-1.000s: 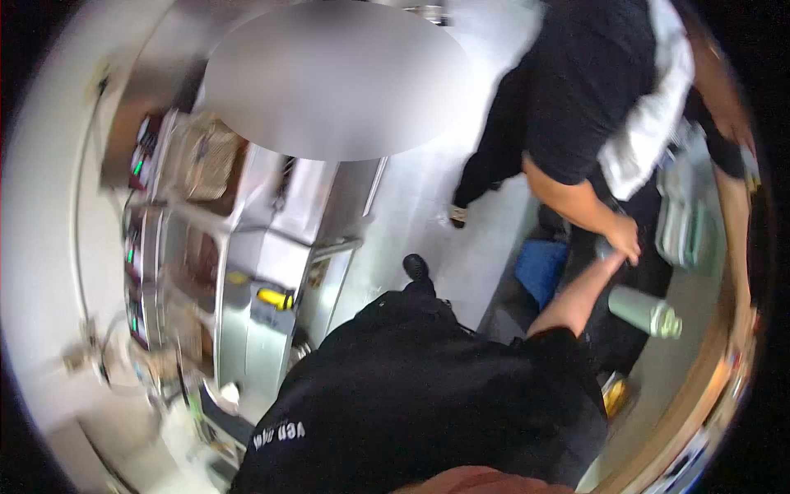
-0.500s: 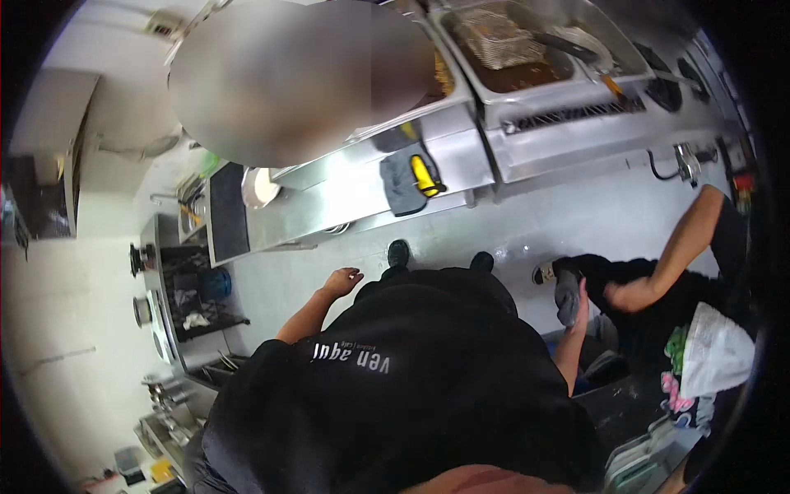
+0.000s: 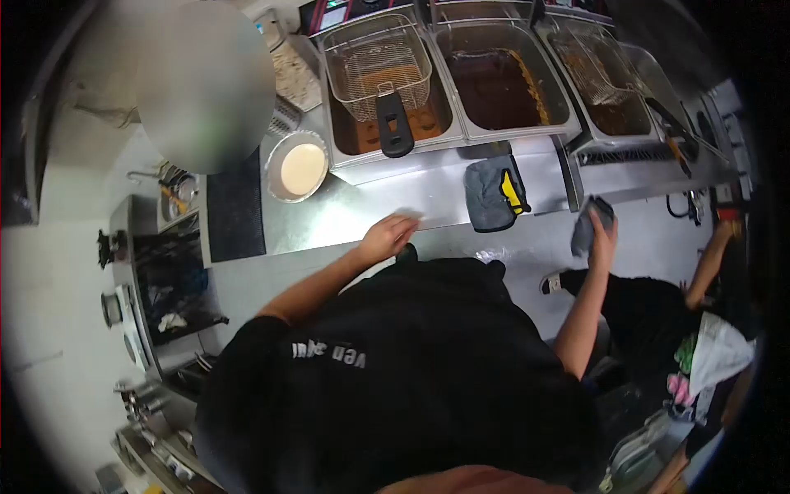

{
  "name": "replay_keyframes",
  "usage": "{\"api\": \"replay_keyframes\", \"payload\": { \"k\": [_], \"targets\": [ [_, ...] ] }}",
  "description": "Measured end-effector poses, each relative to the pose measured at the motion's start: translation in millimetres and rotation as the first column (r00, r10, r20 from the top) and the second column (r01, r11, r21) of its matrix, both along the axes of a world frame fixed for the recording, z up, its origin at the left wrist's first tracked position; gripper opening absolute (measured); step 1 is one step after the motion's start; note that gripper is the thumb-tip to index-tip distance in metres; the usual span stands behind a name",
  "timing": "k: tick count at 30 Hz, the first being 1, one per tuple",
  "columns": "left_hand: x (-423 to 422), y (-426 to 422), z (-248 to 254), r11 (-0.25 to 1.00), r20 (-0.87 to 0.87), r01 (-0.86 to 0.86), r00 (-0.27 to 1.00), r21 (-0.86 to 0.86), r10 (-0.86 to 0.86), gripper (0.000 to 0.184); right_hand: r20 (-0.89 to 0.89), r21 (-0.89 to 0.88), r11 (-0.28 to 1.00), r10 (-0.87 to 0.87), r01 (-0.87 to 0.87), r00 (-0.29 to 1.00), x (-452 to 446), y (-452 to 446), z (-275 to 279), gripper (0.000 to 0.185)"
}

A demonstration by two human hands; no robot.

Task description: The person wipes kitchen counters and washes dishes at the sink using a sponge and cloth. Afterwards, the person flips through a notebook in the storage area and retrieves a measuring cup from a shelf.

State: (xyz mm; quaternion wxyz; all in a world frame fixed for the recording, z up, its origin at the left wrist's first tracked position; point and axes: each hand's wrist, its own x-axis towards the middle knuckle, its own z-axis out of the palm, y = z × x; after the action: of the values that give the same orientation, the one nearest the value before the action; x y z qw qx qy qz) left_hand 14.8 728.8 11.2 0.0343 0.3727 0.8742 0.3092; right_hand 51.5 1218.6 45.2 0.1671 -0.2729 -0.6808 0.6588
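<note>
My right hand (image 3: 606,235) grips a bunched dark grey cloth (image 3: 583,234) in front of the counter's right part; its exact kind is hard to make out. Over the counter's front edge is my left hand (image 3: 390,237), slightly blurred, with loosely bent fingers and nothing visible in it. Between the two hands a grey cloth-like piece (image 3: 487,202) lies on the steel counter (image 3: 395,194), with a yellow and black item (image 3: 512,194) on its right side. Further left stands a bowl (image 3: 302,170) of pale batter-like liquid.
Fryer vats line the back; a wire basket (image 3: 382,70) with a black handle (image 3: 394,123) sits in the left one. The middle vat (image 3: 502,86) holds dark oil. Another basket (image 3: 599,72) is right. A co-worker's arm (image 3: 712,265) and dark clothing (image 3: 646,309) are at the right.
Both my hands have moved forward, the right one raising the grey cloth toward the counter. My view has shifted, bringing the left vat and bowl into clearer sight. The co-worker's arm has moved right.
</note>
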Motion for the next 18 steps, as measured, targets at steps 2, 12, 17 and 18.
{"api": "replay_keyframes", "payload": {
  "k": [2, 12, 17, 18],
  "targets": [
    [-38.5, 40.0, 0.9, 0.968, -0.064, 0.248, 0.966, -0.03, -0.249, 0.037, 0.101, 0.549, 0.835, -0.039, -0.023, 0.994, -41.0, 0.1, -61.0, 0.052],
    [-88.4, 142.6, -22.8, 0.812, 0.129, 0.343, 0.938, -0.472, -0.322, 0.056, 0.364, 0.905, 0.257, -0.051, -0.34, 0.93, -108.9, -64.2, -126.6, 0.056],
    [-68.6, 70.6, 6.1, 0.969, 0.264, 0.166, 0.958, -0.185, -0.114, 0.045, 0.122, 0.934, 0.326, 0.096, -0.147, 0.988, -106.7, -115.0, -142.9, 0.052],
    [-69.1, 74.1, 32.1, 0.998, 0.279, 0.041, 0.96, -0.048, -0.026, 0.042, 0.164, 0.934, 0.285, 0.188, -0.214, 0.968, -97.2, -151.5, -127.8, 0.049]
  ]
}}
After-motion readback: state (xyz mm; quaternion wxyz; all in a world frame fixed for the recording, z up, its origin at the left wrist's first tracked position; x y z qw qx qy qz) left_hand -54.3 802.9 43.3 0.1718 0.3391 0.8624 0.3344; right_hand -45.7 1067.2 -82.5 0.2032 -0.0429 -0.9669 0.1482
